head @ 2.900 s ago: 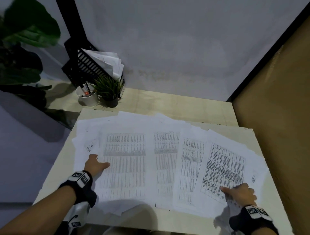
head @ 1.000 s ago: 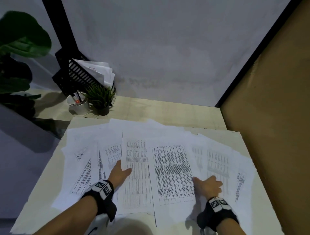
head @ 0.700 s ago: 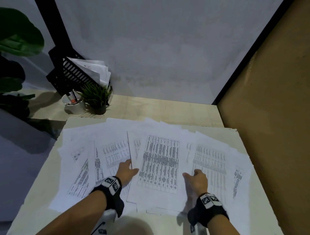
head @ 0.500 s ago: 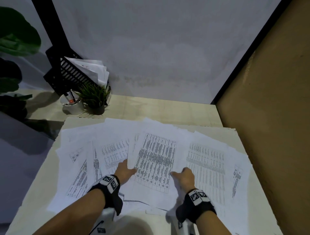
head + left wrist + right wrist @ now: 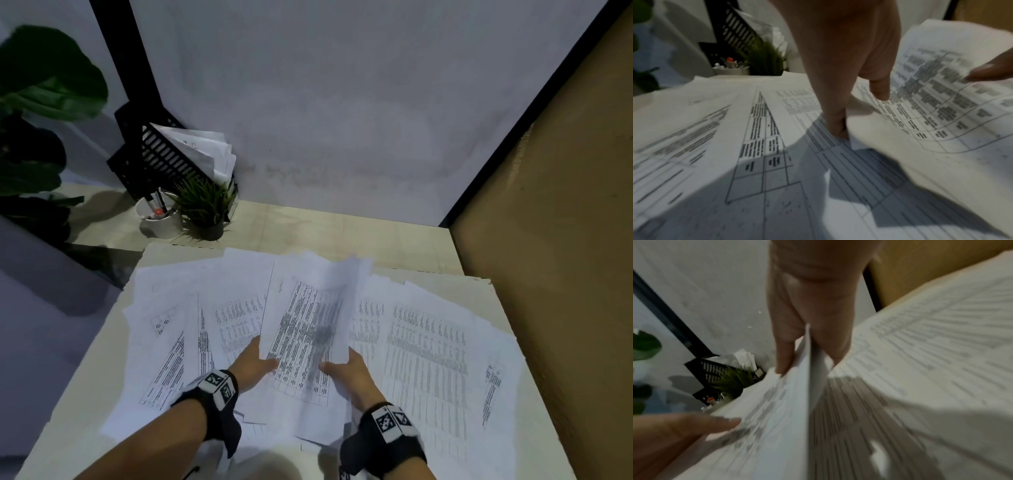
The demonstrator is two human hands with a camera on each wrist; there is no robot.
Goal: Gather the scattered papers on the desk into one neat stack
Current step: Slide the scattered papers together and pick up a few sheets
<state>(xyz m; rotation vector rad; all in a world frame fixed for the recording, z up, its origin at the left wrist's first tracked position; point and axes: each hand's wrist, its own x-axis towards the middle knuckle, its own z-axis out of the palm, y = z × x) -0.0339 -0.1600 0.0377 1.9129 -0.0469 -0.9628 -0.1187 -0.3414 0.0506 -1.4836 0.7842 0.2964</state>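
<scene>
Papers [image 5: 308, 329] printed, overlapping, partly lifted

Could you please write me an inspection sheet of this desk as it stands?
Surface: pale wooden desk, mostly covered.
Job's things: printed papers fanned out overlapping; middle sheets lifted and bowed.
Clutter: pen cup, small potted plant, black paper tray at far left.
Hands: left hand and right hand both pinch the lifted sheets.
Cables: nothing seen.
Surroundings: grey wall, brown panel at right, big leafy plant.
</scene>
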